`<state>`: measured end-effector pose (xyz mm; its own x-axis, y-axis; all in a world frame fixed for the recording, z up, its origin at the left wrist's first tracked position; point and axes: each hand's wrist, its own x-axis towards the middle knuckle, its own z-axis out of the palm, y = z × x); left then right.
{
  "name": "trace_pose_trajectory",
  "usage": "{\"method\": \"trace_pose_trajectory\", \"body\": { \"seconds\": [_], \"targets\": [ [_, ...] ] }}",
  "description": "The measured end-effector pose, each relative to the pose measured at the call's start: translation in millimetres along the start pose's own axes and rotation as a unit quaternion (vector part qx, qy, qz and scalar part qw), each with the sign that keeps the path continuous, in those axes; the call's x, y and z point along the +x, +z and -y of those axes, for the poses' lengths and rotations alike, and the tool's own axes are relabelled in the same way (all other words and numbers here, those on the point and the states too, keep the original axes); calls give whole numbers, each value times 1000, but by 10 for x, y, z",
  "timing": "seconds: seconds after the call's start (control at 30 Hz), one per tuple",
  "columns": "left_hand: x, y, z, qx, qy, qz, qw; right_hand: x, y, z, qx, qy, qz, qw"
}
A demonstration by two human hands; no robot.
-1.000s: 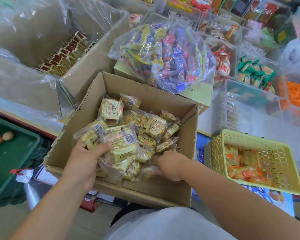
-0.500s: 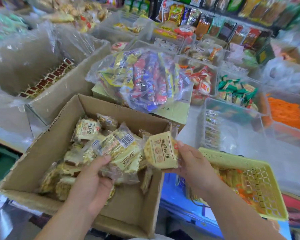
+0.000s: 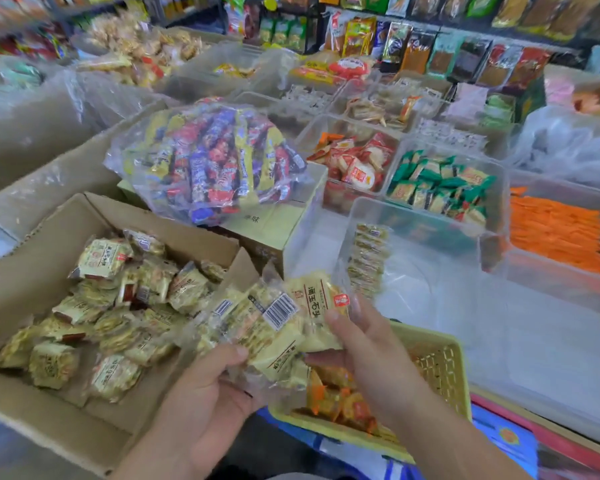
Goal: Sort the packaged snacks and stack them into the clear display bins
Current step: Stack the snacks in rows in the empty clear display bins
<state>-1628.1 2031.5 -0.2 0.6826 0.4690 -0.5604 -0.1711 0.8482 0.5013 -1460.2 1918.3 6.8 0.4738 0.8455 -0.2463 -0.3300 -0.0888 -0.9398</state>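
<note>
My left hand (image 3: 205,393) grips a bunch of yellow snack packets (image 3: 253,327) from below, past the right edge of the cardboard box (image 3: 25,271). My right hand (image 3: 364,348) pinches one yellow packet (image 3: 317,299) at the bunch's right end. Several more of these packets (image 3: 111,313) lie loose in the box. Just beyond my hands stands a clear display bin (image 3: 430,271) with a short row of the same packets (image 3: 368,261) stacked against its left wall.
A yellow plastic basket (image 3: 440,375) with orange snacks sits under my right hand. A big clear bag of mixed sweets (image 3: 215,161) lies on a carton behind the box. Other clear bins hold red (image 3: 357,164), green (image 3: 440,185) and orange packets (image 3: 555,230).
Both hands lifted packets out of the box and carried them right, over the basket, towards the clear bin. The view swung up and right.
</note>
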Motion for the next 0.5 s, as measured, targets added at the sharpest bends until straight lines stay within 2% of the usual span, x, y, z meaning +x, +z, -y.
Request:
{"method": "trace_pose_trajectory", "body": {
  "seconds": [0.23, 0.33, 0.5],
  "targets": [
    [191, 338, 440, 20, -33, 6, 999, -187, -847, 29, 13, -39, -75, 996],
    [310, 440, 493, 34, -32, -5, 999, -187, -1192, 23, 14, -12, -110, 994],
    [632, 620, 515, 55, -17, -62, 996, -99, -1747, 43, 96, 40, -139, 985]
  ]
}}
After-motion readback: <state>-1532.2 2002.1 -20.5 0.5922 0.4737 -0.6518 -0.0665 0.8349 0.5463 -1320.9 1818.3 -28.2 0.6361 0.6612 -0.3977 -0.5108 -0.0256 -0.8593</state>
